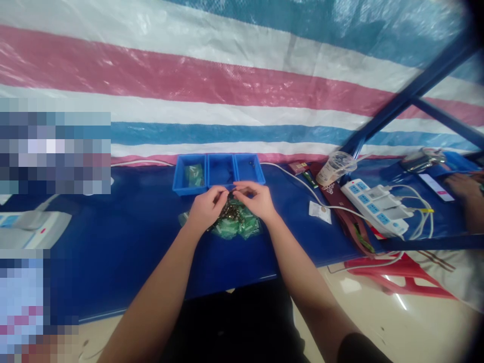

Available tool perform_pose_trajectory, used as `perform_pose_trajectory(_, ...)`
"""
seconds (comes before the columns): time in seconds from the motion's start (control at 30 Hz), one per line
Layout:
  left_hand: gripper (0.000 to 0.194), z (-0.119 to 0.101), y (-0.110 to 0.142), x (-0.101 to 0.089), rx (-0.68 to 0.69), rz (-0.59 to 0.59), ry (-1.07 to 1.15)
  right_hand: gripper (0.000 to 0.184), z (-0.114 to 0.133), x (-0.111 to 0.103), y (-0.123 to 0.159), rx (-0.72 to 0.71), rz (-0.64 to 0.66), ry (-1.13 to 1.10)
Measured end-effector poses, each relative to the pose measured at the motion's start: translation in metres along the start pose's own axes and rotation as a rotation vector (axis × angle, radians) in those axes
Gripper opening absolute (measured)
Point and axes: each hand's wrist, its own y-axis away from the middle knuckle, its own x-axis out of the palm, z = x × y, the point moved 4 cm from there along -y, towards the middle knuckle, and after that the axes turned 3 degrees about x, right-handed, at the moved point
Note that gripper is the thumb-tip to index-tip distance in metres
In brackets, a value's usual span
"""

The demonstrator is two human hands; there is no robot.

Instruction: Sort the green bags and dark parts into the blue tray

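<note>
Metal pieces (235,210), small and brass-coloured, lie heaped on green packets (231,229) on the blue tabletop (124,232), directly under the 2 hands. The left grip (223,196) and right grip (235,193) nearly meet above the heap, thumbs and forefingers drawn close around something small and dark; I cannot tell which fingers hold it or how tightly they are closed. Both forearms reach forward from the lower edge and converge, with the fingers turned inward.

Just beyond the hands, 3 blue bins (221,169) stand side by side, limiting the space ahead; the left compartment holds green packets. To the right, a white cable (302,182) crosses the tabletop near a small white packet (320,212), a plastic cup (333,170) and a power strip (372,206) with plugs. Farther right are a phone (436,187) and another person's hand (463,185).
</note>
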Motion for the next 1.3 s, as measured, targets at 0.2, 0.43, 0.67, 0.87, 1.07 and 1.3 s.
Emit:
perform_pose_trajectory(0.2,0.027,0.004,0.001,0.002,0.007,-0.063,0.039,0.024,-0.002,0.000,0.000,0.056,-0.016,-0.030)
perform_pose_trajectory(0.43,0.027,0.003,0.000,0.001,0.037,-0.126,0.071,0.026,-0.002,0.001,-0.001,0.066,-0.019,-0.024)
perform_pose_trajectory(0.67,0.028,0.004,-0.001,0.001,0.022,-0.107,0.021,0.029,-0.003,0.003,0.000,0.053,-0.007,0.002)
perform_pose_trajectory(0.87,0.029,0.006,-0.001,0.002,-0.008,-0.093,0.062,0.028,-0.009,0.005,0.000,0.084,0.007,-0.013)
perform_pose_trajectory(1.07,0.027,0.003,-0.001,0.002,0.032,-0.128,0.050,0.028,-0.011,0.004,-0.001,0.084,0.017,-0.045)
perform_pose_trajectory(1.3,0.028,0.003,-0.001,0.001,-0.008,-0.064,0.051,0.028,-0.009,0.005,0.000,0.083,0.015,-0.034)
